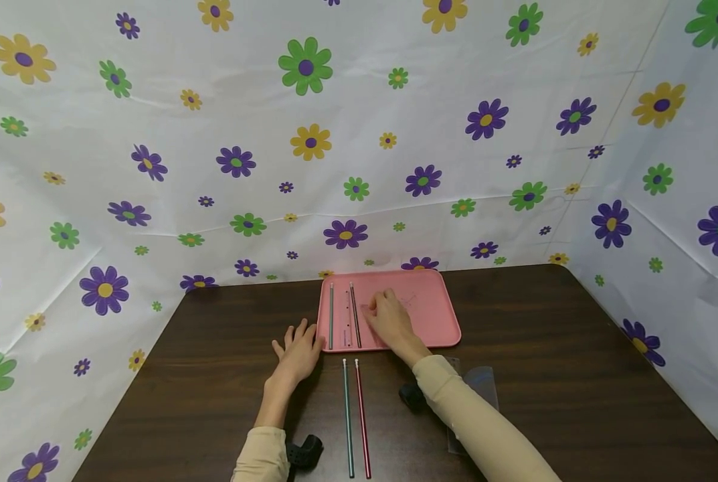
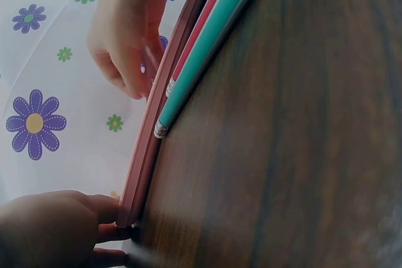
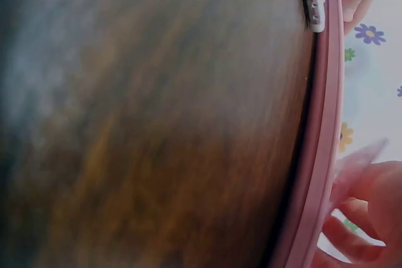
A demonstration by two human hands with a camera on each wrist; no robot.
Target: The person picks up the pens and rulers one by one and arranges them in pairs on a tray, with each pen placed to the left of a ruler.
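Observation:
A pink tray (image 1: 433, 335) lies at the back of the table. My left hand (image 1: 298, 351) is at its left front corner, fingers spread, fingertips touching the rim. Over the middle of the tray, my right hand (image 1: 391, 321) pinches a clear thin plastic piece (image 3: 358, 164); its full shape is hidden. Left of that hand, the tray bears a green pencil (image 1: 331, 318), a clear strip like a ruler (image 1: 347, 321) and a dark pencil (image 1: 355, 314). In front of the tray, a teal pencil (image 1: 348, 422) and a red pencil (image 1: 362, 422) lie side by side, eraser ends toward it.
Clear plastic pieces (image 1: 482, 385) lie on the dark wooden table (image 1: 545, 348), partly under my right forearm. Black wrist mounts (image 1: 304, 452) sit on both wrists. A white flowered cloth (image 1: 346, 134) hangs behind the table and at its sides.

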